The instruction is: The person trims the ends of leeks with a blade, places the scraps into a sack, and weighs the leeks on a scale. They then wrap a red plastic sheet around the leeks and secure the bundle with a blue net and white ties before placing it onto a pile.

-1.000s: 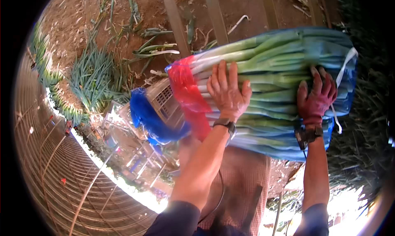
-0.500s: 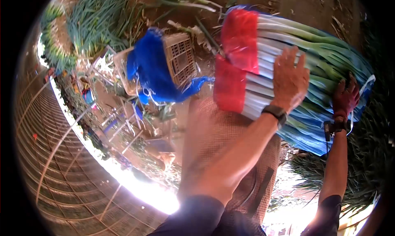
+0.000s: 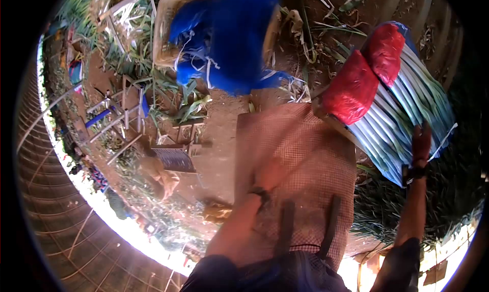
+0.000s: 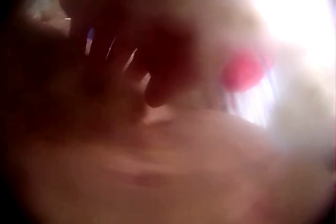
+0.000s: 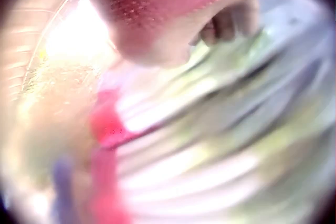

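In the head view, a clear, blue-edged bag of leeks (image 3: 407,108) lies slanted at the right, with red plastic ends (image 3: 351,88) on its upper left side. My right hand (image 3: 420,144), in a reddish glove with bare fingertips, rests on the leeks' green part near the bag's lower right edge. From the right wrist, the bent fingers (image 5: 226,27) show over the blurred leek stalks. My left hand (image 3: 270,172) is off the bag, blurred in front of the checked brown apron (image 3: 295,134). Its fingers (image 4: 163,71) look extended and dark in the left wrist view.
A plastic crate (image 3: 162,35) with blue net-like material (image 3: 239,42) spilling over it stands at the upper left. Small metal-framed stools (image 3: 175,157) sit on the soil at left. Loose leek leaves lie about, with dense green foliage (image 3: 397,210) at lower right.
My left hand has lifted off the leeks and swung left and down before the apron. The view has turned left, putting the bag farther right. My right hand stays on the bag.
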A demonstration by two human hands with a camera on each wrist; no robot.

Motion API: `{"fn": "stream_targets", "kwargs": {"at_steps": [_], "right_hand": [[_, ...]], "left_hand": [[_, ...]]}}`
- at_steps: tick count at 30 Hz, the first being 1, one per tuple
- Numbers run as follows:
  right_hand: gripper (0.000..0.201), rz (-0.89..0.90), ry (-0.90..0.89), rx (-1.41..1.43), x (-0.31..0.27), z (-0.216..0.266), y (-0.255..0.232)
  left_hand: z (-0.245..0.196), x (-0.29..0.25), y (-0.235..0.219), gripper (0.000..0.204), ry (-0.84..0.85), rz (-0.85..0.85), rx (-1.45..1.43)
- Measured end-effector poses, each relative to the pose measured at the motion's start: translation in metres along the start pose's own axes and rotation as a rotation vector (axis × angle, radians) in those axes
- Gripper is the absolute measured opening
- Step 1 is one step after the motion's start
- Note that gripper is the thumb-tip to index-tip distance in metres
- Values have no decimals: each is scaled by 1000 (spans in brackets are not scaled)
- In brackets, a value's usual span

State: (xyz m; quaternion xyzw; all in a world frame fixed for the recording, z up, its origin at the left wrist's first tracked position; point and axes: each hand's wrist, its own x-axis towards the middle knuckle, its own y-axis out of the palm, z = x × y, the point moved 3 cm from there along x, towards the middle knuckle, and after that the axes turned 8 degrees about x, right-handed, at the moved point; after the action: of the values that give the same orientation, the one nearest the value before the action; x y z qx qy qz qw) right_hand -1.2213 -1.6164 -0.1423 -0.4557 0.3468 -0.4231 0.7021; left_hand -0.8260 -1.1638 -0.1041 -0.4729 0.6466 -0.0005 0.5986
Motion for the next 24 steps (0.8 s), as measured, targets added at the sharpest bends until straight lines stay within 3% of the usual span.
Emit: {"fn": "stream_targets", "kwargs": {"at_steps": [1,2,3,4,5,6,7,8,9,10,12,14,15,16,17,19,20,22,24], "right_hand": [[44,160,200,29,-20,37,-2],[40,133,179,136,-45,101,-4],[30,138,54,7,-85,102,18],[18,159,-460,-366,-122,132,27],[15,232,-504,-246,-147,168,34],[13,416,-117,28,-173,207,40],[15,429,-316,-132,-202,232,54],[20,556,98,56,-213,279,56],[26,601,269,275,-223,317,63],[27,610,248,324,-229,359,66],[28,637,225,364,-237,425,49],[30,732,181,440,-224,487,45],[30,742,138,461,-218,505,53],[30,772,241,529,-214,514,56],[30,803,351,585,-209,518,60],[28,817,286,602,-201,536,72],[27,857,304,581,-199,537,81],[27,890,306,505,-198,535,100],[30,921,270,387,-201,549,113]], "left_hand": [[29,-18,12,32,80,-5,90],[54,-31,15,32,91,-18,65],[80,-46,19,33,2,0,55],[106,-61,23,36,-84,21,45],[128,-73,24,36,-66,11,23],[150,-86,23,37,-120,-49,-275],[173,-101,26,38,-179,-106,-575],[190,-119,31,38,-174,-120,-596],[209,-143,49,40,-223,-147,-610],[224,-170,66,42,-280,-166,-622],[243,-223,95,37,-415,61,-750],[264,-270,175,33,-198,186,-555],[266,-288,205,29,-190,111,-585],[270,-306,238,40,-162,66,-577],[270,-314,229,41,-220,165,-664],[272,-329,240,38,-287,129,-660],[272,-329,222,38,-298,113,-673],[277,-334,191,38,-807,215,-1576],[297,-328,165,38,-812,118,-1644]]}}
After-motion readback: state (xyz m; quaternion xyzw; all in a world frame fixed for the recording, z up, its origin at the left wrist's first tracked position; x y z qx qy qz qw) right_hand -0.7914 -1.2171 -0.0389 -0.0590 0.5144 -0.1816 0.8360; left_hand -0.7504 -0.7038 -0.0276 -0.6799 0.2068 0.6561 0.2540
